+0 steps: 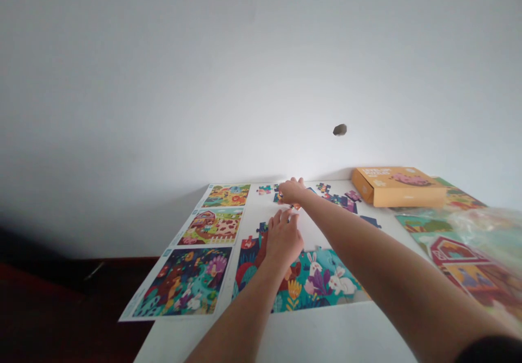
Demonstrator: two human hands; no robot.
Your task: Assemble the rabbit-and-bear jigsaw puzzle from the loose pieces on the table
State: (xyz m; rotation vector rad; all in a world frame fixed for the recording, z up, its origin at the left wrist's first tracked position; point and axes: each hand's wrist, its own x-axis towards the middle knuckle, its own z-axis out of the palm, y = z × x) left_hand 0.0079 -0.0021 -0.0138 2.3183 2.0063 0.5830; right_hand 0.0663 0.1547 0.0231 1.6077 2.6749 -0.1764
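Observation:
My left hand rests over the left part of a partly joined jigsaw puzzle, which shows white rabbits and purple plants on teal. Its fingers lie forward and spread, with the thumb apart, by the upper edge of the joined pieces. Farther back, my right hand reaches across to the loose pieces near the wall. Its fingers are bent down in a pinch at a dark puzzle piece, partly covered by them. Other loose puzzle pieces lie to the right of this hand.
A printed sheet with three pictures lies along the table's left side. At the back right stands an orange puzzle box. Clear plastic wrapping and a farm picture are at the right. The white wall rises behind the table.

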